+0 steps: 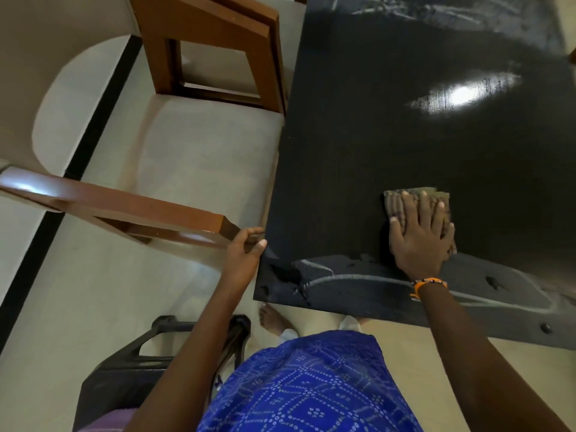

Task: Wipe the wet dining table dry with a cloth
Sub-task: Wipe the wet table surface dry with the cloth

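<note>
Counter: dark, glossy dining counter (405,145), seen from above; bright light reflection toward its far right.
Wet patches: streaks and droplets along the near edge (314,277), more streaks at the far end.
Cloth: folded brownish striped cloth (434,196), flat on the counter, near the front edge and right of centre.
Right hand: right hand (419,236) palm down on the cloth, fingers spread flat, pressing rather than gripping; orange wristband (427,285) at the wrist.
Left hand: left hand (246,247) at the counter's near left corner, fingers curled over the edge, thumb on top.
Chairs: two wooden chairs (205,54) beside the counter's left side; a dark plastic chair (124,369) close to the person.
Floor: pale tile; a bare foot (274,319) under the counter edge.
</note>
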